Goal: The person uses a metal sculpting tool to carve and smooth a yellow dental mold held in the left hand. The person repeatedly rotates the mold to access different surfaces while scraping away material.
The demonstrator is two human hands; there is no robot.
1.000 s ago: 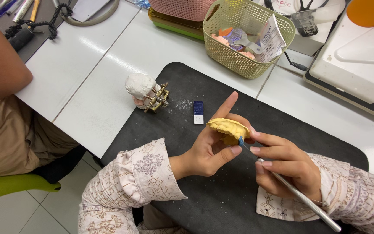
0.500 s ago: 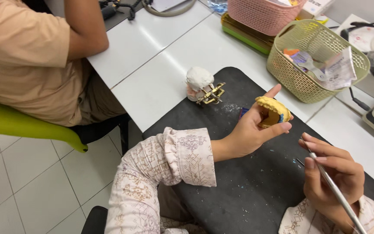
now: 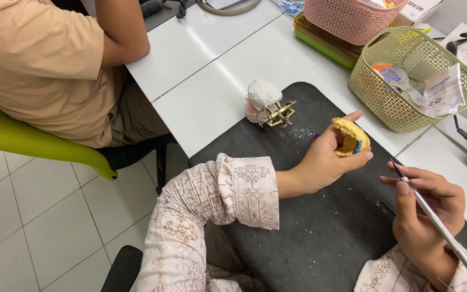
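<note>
Since a moment ago I've drawn my hands apart: left hand (image 3: pixel 320 162) grips the yellow dental cast (image 3: pixel 351 137), right hand (image 3: pixel 425 216) pinches the metal tool (image 3: pixel 433 219); carving looks unfinished.

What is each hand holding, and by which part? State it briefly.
The left hand holds a yellow dental cast, its fingers around the sides. The right hand holds a thin metal tool like a pen, gripped near its tip end.

Cream, brown-patterned ruffled sleeves (image 3: pixel 233 189)
</note>
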